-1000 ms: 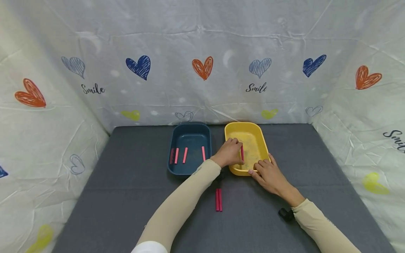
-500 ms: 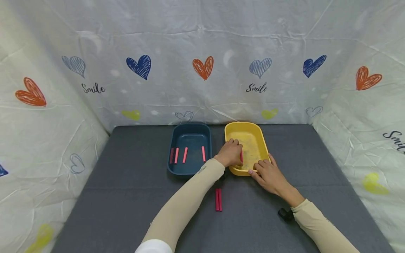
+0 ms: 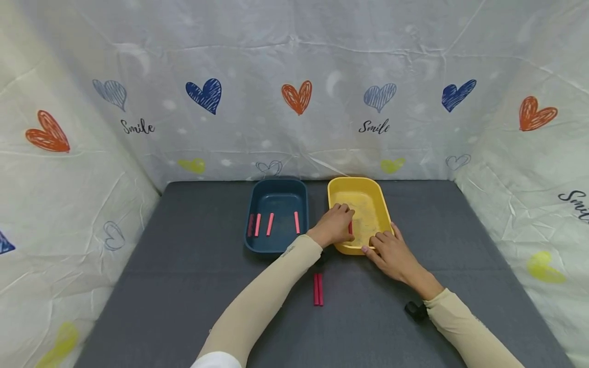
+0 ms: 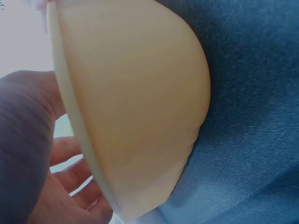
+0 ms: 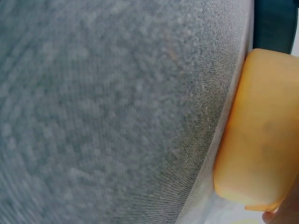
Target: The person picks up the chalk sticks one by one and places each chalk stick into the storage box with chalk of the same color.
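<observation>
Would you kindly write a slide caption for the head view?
Left hand holds a red stick inside the yellow tray, right hand grips that tray; blue tray with pink sticks alongside.

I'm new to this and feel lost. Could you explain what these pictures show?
No machine here: a person works bare-handed. The wide picture comes from a camera on the head, the two close ones from cameras on the wrists. On the grey cloth are a yellow tray, a blue tray with pink sticks inside, and two red sticks side by side. The left hand seems to pinch another red stick in the yellow tray; the right hand grips that tray's near right corner.
</observation>
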A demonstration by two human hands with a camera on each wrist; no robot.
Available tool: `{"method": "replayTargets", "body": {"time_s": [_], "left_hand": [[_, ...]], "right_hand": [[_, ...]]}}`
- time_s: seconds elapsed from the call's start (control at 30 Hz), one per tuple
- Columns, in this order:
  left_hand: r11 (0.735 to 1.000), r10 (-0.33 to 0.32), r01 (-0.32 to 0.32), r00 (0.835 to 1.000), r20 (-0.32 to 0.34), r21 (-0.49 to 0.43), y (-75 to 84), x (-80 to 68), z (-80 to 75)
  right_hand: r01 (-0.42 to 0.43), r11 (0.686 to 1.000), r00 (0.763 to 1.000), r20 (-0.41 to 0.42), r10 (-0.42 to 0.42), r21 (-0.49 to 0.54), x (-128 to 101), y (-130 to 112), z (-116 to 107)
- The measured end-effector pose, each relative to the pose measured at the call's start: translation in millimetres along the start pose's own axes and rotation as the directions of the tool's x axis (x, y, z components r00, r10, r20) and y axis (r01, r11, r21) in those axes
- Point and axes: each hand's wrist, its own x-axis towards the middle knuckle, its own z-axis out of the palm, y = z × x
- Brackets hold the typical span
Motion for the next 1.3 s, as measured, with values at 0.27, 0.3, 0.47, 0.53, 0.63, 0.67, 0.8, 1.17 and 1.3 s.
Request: {"method": "replayTargets", "body": {"time_s": [0.27, 0.3, 0.47, 0.53, 0.63, 0.67, 0.8, 1.17, 1.3], "left_hand": [[0.997, -0.007, 0.004, 0.999, -0.033, -0.074, -2.3, -10.8, -0.1], [0.997, -0.008, 0.005, 0.999, -0.035, -0.082, -2.7, -12.4, -0.5], [0.995, 0.024, -0.033, 0.996, -0.088, -0.097, -5.9, -21.0, -1.6], [0.994, 0.04, -0.051, 0.992, -0.119, -0.098, -6.7, -25.4, -1.7], [0.992, 0.05, -0.068, 0.986, -0.157, -0.108, -6.3, -33.8, -2.4], [0.991, 0.052, -0.072, 0.984, -0.169, -0.112, -6.0, -37.1, -2.7], [0.988, 0.053, -0.081, 0.976, -0.211, -0.128, -4.7, -52.5, -4.3], [0.988, 0.014, -0.056, 0.962, -0.273, -0.145, -10.4, -89.1, -1.1], [0.978, -0.007, -0.052, 0.959, -0.282, -0.2, -12.2, -101.5, -0.7]], "right_hand": [[0.009, 1.0, 1.0, -0.005, -0.009, -0.004, 0, 0, 0], [0.009, 1.0, 1.0, -0.006, -0.009, -0.005, 0, 0, 0], [0.009, 1.0, 1.0, -0.016, -0.009, -0.004, 0, 1, 2], [0.007, 1.0, 1.0, -0.017, -0.007, -0.003, 0, 2, 2], [0.002, 1.0, 1.0, -0.014, -0.002, -0.003, 0, 2, 2], [0.001, 1.0, 1.0, -0.012, -0.001, -0.003, 0, 2, 2], [-0.005, 1.0, 1.0, -0.006, 0.005, 0.002, 0, 1, 2], [0.002, 1.0, 1.0, -0.025, -0.002, 0.012, 0, 2, 2], [0.005, 1.0, 1.0, -0.031, -0.004, 0.016, 0, 2, 3]]}}
